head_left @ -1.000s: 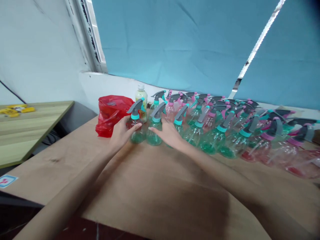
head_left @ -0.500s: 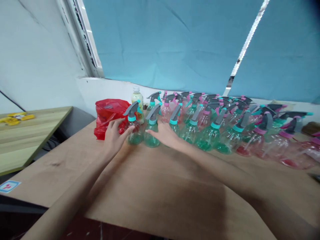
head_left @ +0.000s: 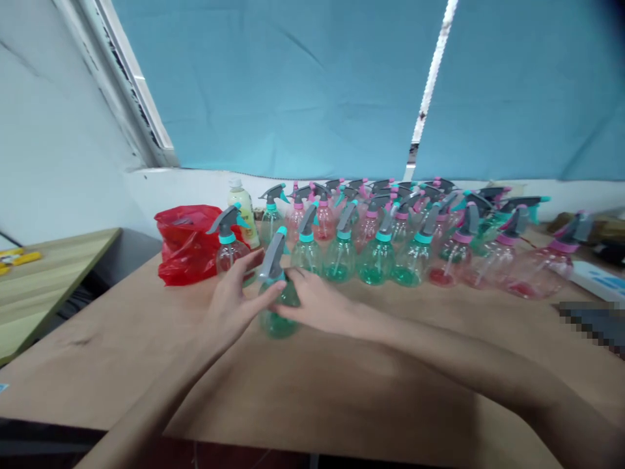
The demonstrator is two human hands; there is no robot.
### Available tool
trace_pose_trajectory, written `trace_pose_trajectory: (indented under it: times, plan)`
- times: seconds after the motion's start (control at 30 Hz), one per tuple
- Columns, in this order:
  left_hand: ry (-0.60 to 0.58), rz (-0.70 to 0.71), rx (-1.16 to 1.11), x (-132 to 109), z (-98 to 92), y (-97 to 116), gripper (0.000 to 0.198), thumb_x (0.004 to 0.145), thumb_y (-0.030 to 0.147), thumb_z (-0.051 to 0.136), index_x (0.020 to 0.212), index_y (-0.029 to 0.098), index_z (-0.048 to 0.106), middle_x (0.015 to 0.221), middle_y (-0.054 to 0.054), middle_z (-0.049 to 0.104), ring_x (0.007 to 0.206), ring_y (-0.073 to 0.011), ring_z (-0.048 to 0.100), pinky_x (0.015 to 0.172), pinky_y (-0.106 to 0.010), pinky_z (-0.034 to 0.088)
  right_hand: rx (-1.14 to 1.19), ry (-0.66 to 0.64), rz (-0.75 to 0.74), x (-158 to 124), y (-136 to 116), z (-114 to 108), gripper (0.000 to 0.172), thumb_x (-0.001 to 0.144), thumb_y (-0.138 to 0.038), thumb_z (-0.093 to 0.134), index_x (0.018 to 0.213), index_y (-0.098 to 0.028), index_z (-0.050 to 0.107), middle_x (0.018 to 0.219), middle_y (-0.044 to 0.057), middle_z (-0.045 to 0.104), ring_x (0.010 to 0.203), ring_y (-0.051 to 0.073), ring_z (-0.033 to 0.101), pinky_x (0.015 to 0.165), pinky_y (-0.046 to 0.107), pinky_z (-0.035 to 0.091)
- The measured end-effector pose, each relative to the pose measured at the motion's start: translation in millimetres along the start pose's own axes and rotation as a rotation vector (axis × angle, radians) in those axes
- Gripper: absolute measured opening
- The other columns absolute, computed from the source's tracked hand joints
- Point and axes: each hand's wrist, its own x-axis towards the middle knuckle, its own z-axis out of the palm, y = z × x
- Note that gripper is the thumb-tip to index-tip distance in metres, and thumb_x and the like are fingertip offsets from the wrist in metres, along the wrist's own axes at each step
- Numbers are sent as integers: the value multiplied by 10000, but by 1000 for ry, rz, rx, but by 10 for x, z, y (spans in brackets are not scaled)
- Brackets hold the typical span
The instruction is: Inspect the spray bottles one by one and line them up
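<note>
A green spray bottle [head_left: 280, 324] with a grey trigger head stands in front of the row, held between my two hands. My left hand [head_left: 234, 296] cups its left side, thumb across the front near the collar. From the other side my right hand [head_left: 317, 299] grips the body, its thumb on the front and its fingers partly hidden behind. Just beyond my left hand is another spray bottle [head_left: 227, 244] with a turquoise collar. Close behind my right hand stands a green spray bottle [head_left: 307, 253] of the front row.
Several green and pink spray bottles [head_left: 375, 260] crowd the back of the wooden table [head_left: 342, 384]. At the left are a crumpled red plastic bag [head_left: 188, 251] and a white-capped bottle [head_left: 241, 207]. A dark flat object [head_left: 593, 322] lies at the right. A lower wooden table [head_left: 53, 280] adjoins the left.
My hands have closed round a green spray bottle and brought it toward me, out of the row. The view has shifted to the right.
</note>
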Motion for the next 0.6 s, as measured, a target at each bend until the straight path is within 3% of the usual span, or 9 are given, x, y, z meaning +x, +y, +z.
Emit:
trace_pose_trajectory:
  times: [0.13, 0.23, 0.33, 0.47, 0.6]
  plan:
    - [-133, -50, -33, 51, 332, 322, 448, 754, 448, 694, 1122, 216, 589, 965, -51, 690, 885, -268, 668, 783, -416, 550, -81, 25, -82, -338, 19, -126, 452, 826, -407, 629, 1153, -98, 577, 1120, 156, 621, 1088, 278, 567, 922, 429, 482]
    - [-182, -56, -135, 74, 583, 569, 382, 766, 407, 693, 1089, 220, 612, 988, -41, 698, 916, -266, 667, 799, -395, 548, -136, 17, -38, -535, 105, -271, 474, 832, -467, 606, 1136, -103, 592, 1072, 152, 635, 1022, 282, 594, 884, 446, 504]
    - [-201, -6, -227, 105, 827, 754, 338, 806, 386, 656, 1107, 237, 624, 1027, -26, 702, 977, -253, 652, 852, -379, 531, -149, 56, -12, -697, 228, -434, 546, 813, -475, 625, 1206, -103, 552, 1157, 162, 608, 1099, 292, 564, 920, 456, 493]
    - [-255, 65, -299, 182, 1153, 874, 269, 864, 322, 584, 1116, 233, 615, 1042, -18, 689, 996, -217, 639, 919, -366, 489, -178, 125, 47, -894, 403, -621, 661, 798, -505, 637, 1261, -53, 500, 1243, 204, 551, 1165, 311, 524, 954, 459, 478]
    - [-294, 82, -341, 270, 1442, 917, 255, 859, 221, 527, 1106, 215, 595, 854, -4, 679, 973, -210, 634, 917, -373, 477, -143, 117, 110, -1091, 596, -779, 707, 821, -569, 581, 1285, -47, 465, 1218, 205, 565, 1141, 306, 541, 959, 464, 469]
